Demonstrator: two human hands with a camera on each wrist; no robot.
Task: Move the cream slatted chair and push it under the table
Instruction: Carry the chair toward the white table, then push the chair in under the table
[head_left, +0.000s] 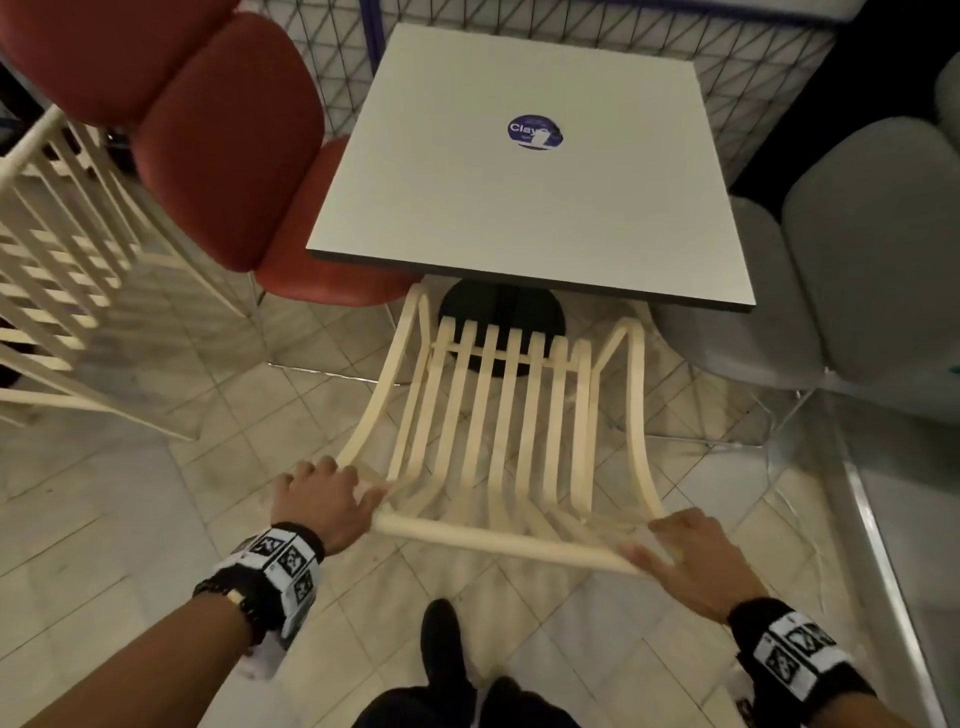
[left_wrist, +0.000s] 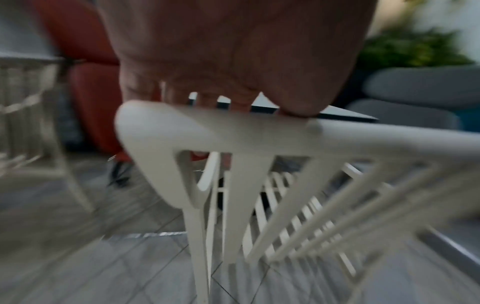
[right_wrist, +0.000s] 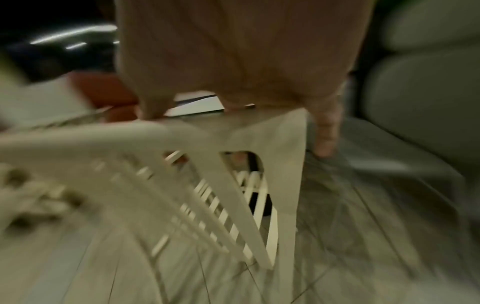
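The cream slatted chair (head_left: 498, 405) stands on the tiled floor in front of me, its back towards me. The front of its seat reaches under the near edge of the square white table (head_left: 519, 208). My left hand (head_left: 327, 493) grips the left corner of the chair's top rail (left_wrist: 233, 133), fingers curled over it. My right hand (head_left: 691, 556) holds the right corner of that rail (right_wrist: 233, 133), thumb and fingers wrapped around it. Both wrist views are motion-blurred.
A red padded chair (head_left: 208, 130) sits at the table's left side and a grey padded chair (head_left: 857, 260) at its right. Another cream slatted chair (head_left: 62, 260) stands far left. The table's black round base (head_left: 501, 317) lies beyond the seat. A wire mesh fence (head_left: 753, 78) backs the table.
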